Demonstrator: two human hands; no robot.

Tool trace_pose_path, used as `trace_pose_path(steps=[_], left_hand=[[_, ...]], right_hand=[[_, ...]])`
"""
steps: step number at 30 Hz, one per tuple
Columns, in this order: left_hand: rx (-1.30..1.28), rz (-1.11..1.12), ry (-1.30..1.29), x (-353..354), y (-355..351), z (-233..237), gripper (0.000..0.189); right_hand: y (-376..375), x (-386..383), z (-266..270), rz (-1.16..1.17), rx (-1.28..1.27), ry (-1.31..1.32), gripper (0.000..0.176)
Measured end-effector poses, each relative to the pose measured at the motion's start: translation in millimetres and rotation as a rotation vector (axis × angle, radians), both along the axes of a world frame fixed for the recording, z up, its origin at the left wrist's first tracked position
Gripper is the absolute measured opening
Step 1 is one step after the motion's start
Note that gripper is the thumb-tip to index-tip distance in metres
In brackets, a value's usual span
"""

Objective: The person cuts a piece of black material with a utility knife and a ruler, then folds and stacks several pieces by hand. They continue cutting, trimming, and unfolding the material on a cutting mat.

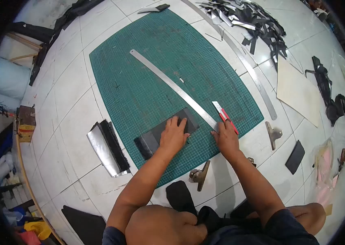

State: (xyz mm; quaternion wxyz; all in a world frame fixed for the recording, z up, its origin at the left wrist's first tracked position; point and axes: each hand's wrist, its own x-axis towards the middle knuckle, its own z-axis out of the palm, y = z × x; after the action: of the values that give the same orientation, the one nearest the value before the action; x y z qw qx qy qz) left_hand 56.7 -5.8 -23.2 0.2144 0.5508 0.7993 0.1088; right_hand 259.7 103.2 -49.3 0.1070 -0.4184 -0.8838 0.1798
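cutting seemed under way: left hand flat on black sheet, right hand clasped red cutter at steel ruler, needing steady pressure.

Hands hiding the action
Right hand covers the lower end of the red cutter, grip unclear; left hand masks part of the black piece; dark clutter at the right edge too blurred to identify
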Motion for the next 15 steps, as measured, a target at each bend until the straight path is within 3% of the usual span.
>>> trace_pose_path(steps=[4, 10, 13, 15], left_hand=[[-0.035, 0.026, 0.007, -1.1, 2.4, 7.4, 0.063], [-0.07, 0.029, -0.027, -7.3, 6.7, 9.2, 0.056], [-0.09, 0.013, -0.024, -9.6, 8.0, 9.5, 0.056], [-0.073, 0.022, -0.012, -10.4, 6.9, 8.2, 0.056]], right_hand=[[2.9, -1.1, -6.2, -0.041, -0.135, -0.068, 0.031], [2.7, 4.3, -7.8, 0.02, -0.113, 0.002, 0.026], [-1.6, 3.9, -5.9, -0.137, -0.421, 0.209, 0.025], [-14.0, 2.8, -1.8, -0.14, -0.447, 0.39, 0.028]])
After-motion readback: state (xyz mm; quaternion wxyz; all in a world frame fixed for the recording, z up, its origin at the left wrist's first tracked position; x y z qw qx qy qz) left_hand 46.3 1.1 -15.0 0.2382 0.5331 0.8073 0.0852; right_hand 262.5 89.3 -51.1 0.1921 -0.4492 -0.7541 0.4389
